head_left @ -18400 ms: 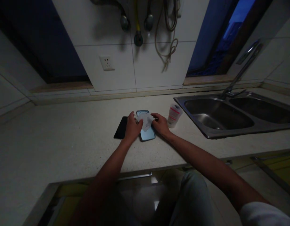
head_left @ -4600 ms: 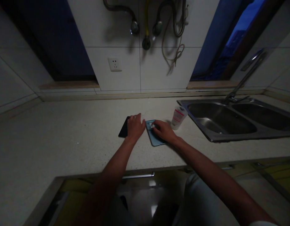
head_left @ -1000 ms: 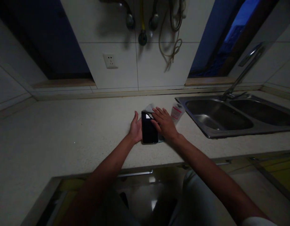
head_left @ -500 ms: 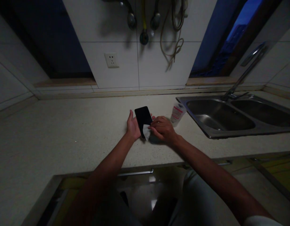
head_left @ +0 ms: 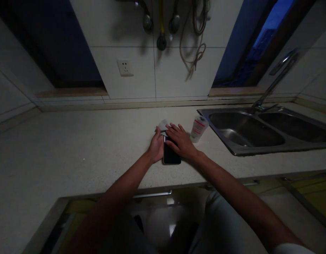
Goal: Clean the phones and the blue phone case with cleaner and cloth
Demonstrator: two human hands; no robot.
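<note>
A black smartphone with a thin light edge lies low at the counter's front middle, its far part covered by my right hand. My left hand grips along the phone's left side, thumb pointing forward; its other fingers are mostly hidden. Across the far end of the phone my right hand is laid flat, fingers stretched out and slightly apart. A crumpled white wipe sticks out just beyond the fingertips, touching my left thumb. What lies under my right palm cannot be seen.
A clear plastic cup with red print stands just right of my right hand. Farther right is a double steel sink with a faucet. The counter's front edge runs close below my forearms. A tiled wall with pipes stands behind.
The phone that was held tilted in my left hand is no longer raised; a phone shows flat, nearer me. The wipe has shifted forward, and my right hand has flattened out from a pinch.
</note>
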